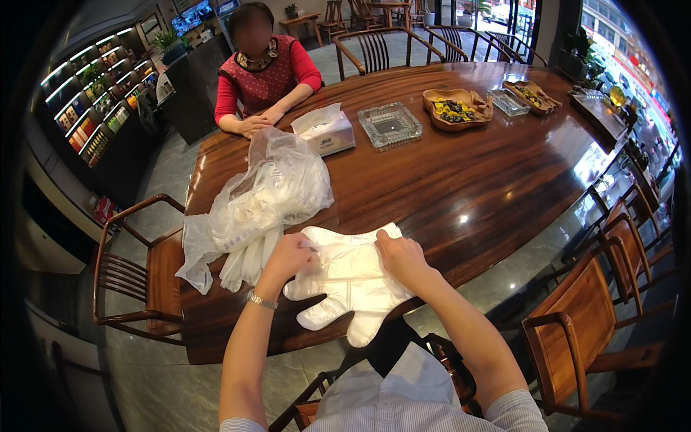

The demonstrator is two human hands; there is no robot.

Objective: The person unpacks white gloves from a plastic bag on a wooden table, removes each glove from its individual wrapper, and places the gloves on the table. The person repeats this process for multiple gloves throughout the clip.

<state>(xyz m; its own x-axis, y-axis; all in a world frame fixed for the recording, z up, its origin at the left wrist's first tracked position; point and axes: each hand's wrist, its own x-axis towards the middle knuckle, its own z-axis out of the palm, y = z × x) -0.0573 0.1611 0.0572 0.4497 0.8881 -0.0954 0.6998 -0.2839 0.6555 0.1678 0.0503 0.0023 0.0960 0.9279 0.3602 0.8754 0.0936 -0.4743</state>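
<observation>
A flat stack of translucent white disposable plastic gloves (351, 270) lies at the near edge of the wooden table (421, 183), fingers towards me and partly over the edge. My left hand (290, 256) pinches its upper left side, a metal watch band around the wrist. On the upper right side, my right hand (402, 256) grips the stack, thumb on top. Just left of my left hand, more whitish plastic gloves (245, 264) stick out from under a clear plastic bag (270, 189). White packets show through the crumpled bag.
Across the table sits a person (264, 75) with hands together. Nearby stand a tissue box (326, 132) and a glass ashtray (390, 125); farther right, a wooden dish (458, 123) holds yellow-wrapped pieces. Wooden armchairs flank the table, one left (162, 281), another right (575, 318).
</observation>
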